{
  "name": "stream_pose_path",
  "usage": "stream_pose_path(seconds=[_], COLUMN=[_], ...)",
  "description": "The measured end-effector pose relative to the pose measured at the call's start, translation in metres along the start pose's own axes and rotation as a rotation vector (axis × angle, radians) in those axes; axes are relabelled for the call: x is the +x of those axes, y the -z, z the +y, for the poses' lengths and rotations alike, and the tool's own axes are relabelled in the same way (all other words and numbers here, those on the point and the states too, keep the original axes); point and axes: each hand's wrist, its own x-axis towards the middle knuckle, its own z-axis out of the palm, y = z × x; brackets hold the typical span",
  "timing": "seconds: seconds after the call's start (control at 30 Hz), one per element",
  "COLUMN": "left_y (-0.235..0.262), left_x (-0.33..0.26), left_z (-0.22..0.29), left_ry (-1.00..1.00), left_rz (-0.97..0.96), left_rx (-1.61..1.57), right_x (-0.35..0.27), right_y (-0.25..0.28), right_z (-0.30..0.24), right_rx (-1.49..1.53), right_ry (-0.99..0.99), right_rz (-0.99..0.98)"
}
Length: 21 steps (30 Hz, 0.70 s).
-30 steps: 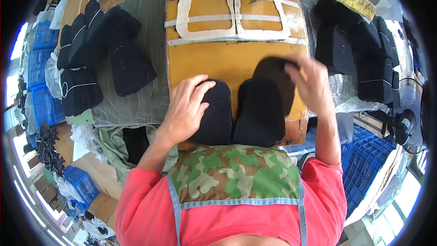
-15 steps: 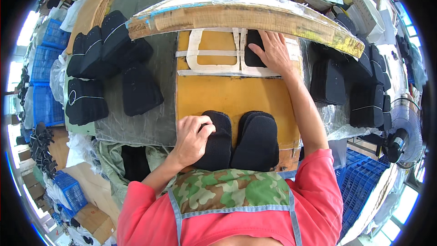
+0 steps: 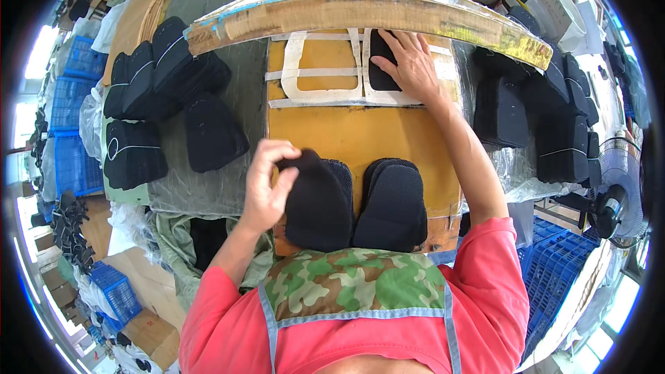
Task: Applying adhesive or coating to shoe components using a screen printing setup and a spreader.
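Head cam: left hand (image 3: 267, 187) pinches top black piece (image 3: 315, 197) mid-frame; right hand (image 3: 413, 67), fingers spread, presses another black piece (image 3: 381, 62) into the white template (image 3: 315, 73) up top.

left hand (image 3: 267, 183) raised, fingers pinched, right hand (image 3: 413, 69) outstretched, flat

Stacks of black fabric pieces (image 3: 149, 90) on the grey surface (image 3: 242, 97) at left, more black stacks (image 3: 554, 125) at right; blue plastic crates (image 3: 69, 118) far left, another blue crate (image 3: 554, 263) lower right; a curved cardboard strip (image 3: 360, 14) across the top; a fan (image 3: 616, 201) at right
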Motion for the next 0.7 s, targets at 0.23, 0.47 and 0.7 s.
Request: stream_pose_path(seconds=[0.23, 0.47, 0.7], left_y=[0.001, -0.033, -0.062], left_x=[0.104, 0.200, 0.176], left_z=[-0.035, -0.110, -0.115], left_ry=[-0.147, -0.059, -0.289], left_rz=[0.014, -0.027, -0.075], left_rx=[0.175, 0.681, 0.894], right_x=[-0.009, -0.006, -0.010], right_y=[0.001, 0.001, 0.004], right_z=[-0.001, -0.004, -0.001], right_rx=[-0.062, 0.003, 0.010], right_ry=[-0.057, -0.063, -0.057], right_rz=[-0.096, -0.070, -0.020])
